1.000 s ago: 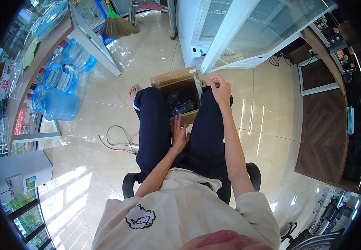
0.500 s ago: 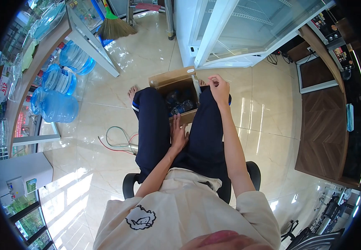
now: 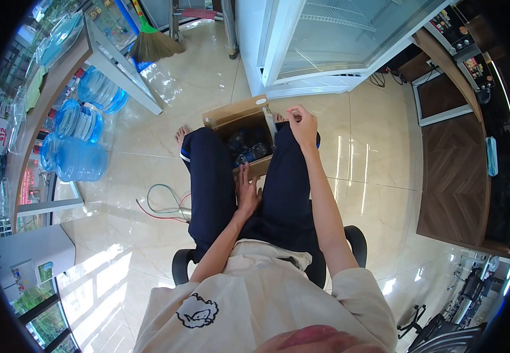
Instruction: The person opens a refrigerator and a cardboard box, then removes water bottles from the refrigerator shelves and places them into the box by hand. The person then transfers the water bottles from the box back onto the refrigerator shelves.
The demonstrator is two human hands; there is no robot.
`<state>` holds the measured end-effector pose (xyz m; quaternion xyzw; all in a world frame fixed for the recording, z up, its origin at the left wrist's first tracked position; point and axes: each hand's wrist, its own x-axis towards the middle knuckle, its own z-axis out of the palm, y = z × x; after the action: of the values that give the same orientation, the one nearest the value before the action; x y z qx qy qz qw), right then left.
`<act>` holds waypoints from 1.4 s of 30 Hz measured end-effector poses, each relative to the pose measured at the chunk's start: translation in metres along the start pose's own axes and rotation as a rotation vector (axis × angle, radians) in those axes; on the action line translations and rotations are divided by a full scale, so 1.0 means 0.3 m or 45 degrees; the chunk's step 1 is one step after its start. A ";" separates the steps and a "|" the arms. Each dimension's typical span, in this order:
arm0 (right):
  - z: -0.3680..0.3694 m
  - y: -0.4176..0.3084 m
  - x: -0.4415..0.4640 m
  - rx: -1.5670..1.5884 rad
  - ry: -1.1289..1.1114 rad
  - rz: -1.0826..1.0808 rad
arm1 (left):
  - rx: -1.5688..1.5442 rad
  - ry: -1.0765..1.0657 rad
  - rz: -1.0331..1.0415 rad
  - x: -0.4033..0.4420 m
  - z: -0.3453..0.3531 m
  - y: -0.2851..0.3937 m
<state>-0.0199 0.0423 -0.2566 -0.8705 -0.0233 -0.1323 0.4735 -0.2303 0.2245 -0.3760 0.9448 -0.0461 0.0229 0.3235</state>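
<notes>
An open cardboard box (image 3: 257, 170) sits on the floor between my legs with its far flap raised. Inside lie dark, clear-looking plastic bottles (image 3: 251, 154), partly in shadow. My left hand (image 3: 247, 191) rests against the box's near side, fingers stretched out and apart, the fingertips at its edge. Over my right knee, beyond the box's right side, my right hand (image 3: 303, 125) is raised with its fingers curled in toward the thumb. Whatever those fingers may hold is too small or hidden to make out.
Large blue water jugs (image 3: 81, 157) stand at the left under a wooden table (image 3: 61, 76). A glass-door fridge (image 3: 311, 88) is ahead, with a broom (image 3: 154, 46) to its left. Red and green cables (image 3: 167, 213) lie on the tiles. A wooden cabinet (image 3: 452, 182) stands right.
The view has shifted slightly, moving the room and box a little left in the picture. My left hand stays at the box's near side; my right hand stays raised and curled.
</notes>
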 end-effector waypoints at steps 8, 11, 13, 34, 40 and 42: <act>-0.004 -0.006 -0.005 0.021 0.000 0.018 | -0.007 0.009 -0.002 0.003 -0.019 0.018; -0.011 -0.002 -0.004 0.013 0.017 -0.002 | -0.017 -0.006 -0.003 0.004 -0.008 0.013; -0.017 0.001 -0.008 0.007 0.030 0.001 | -0.005 -0.020 -0.006 0.004 -0.011 0.016; -0.293 0.175 -0.083 0.051 0.261 0.175 | 0.100 -0.109 -0.065 0.043 -0.023 0.076; -0.373 0.227 -0.118 0.022 0.370 0.284 | 0.085 -0.057 -0.051 0.062 -0.015 0.088; -0.390 0.229 -0.133 0.008 0.350 0.313 | 0.100 -0.046 -0.055 0.069 -0.014 0.095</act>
<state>-0.0713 -0.0895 -0.2625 -0.8390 0.1479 -0.1910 0.4875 -0.2128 0.2031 -0.3538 0.9578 -0.0305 0.0005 0.2857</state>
